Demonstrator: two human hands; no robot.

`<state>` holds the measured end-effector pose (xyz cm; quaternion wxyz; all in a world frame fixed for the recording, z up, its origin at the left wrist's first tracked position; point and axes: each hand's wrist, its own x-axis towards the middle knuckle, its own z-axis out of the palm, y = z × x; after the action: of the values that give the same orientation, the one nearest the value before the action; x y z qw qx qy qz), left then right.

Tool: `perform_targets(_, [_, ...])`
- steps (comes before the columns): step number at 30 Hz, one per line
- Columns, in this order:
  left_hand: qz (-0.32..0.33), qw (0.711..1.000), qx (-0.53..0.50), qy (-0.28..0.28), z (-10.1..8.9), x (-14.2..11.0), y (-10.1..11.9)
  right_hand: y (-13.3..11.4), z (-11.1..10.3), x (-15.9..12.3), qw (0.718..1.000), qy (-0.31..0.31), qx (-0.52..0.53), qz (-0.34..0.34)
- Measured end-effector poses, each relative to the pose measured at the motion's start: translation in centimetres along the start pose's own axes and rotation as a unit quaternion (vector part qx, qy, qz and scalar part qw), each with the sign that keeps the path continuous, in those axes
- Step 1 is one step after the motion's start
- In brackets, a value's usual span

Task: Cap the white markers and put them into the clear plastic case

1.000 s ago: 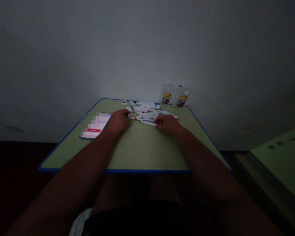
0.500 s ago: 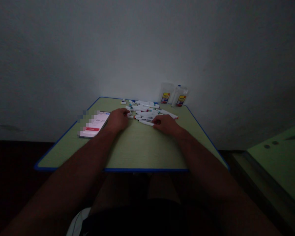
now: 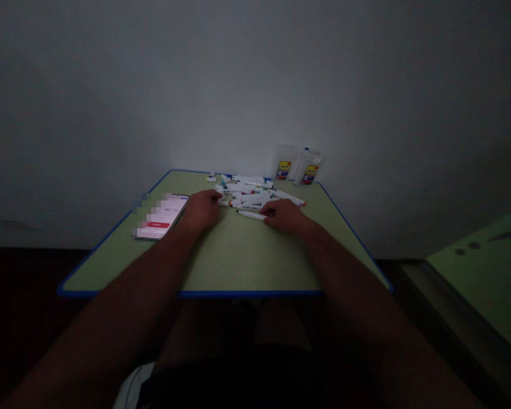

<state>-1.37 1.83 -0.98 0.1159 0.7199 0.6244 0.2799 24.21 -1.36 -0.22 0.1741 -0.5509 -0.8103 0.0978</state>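
this looks like a plain room in a home: a small pale-green table (image 3: 247,255) with blue edging stands against a bare, faintly marked wall (image 3: 255,85) in dim light, bearing a smartphone (image 3: 166,213), white-barrelled markers (image 3: 255,199) and clear plastic cases (image 3: 284,170). which room, i can't tell.

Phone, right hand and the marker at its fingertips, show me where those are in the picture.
Phone (image 3: 165,217): head view, on its lit screen.
Right hand (image 3: 286,216): head view, on the back of the hand.
Marker (image 3: 251,215): head view, on its white barrel.
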Motion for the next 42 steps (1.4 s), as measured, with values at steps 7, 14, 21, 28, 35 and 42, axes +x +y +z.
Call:
perform_targets(7, [0.004,1.000,0.012,0.000,0.1,-0.2,-0.1,0.4,0.1,0.3,0.998,0.013,0.054,0.014])
perform_targets(14, [0.004,1.000,0.012,0.000,0.0,-0.3,0.1,1.0,-0.2,0.9,0.985,0.046,0.156,0.062])
perform_targets(21, [-0.002,1.000,0.019,-0.005,-0.1,-0.4,0.3,1.1,-0.3,0.9,0.963,0.068,0.226,0.130])
perform_targets(28, [-0.003,1.000,0.023,-0.007,-0.1,-0.4,0.3,1.1,-0.6,0.9,0.938,0.065,0.291,0.179])
perform_targets(35, [-0.004,1.000,0.020,-0.011,-0.2,-0.4,0.1,3.5,-2.6,1.1,0.893,0.176,0.302,0.283])
perform_targets(42, [0.009,1.000,0.015,-0.001,-0.1,-0.3,0.0,5.6,-3.2,1.2,0.905,0.187,0.266,0.275])
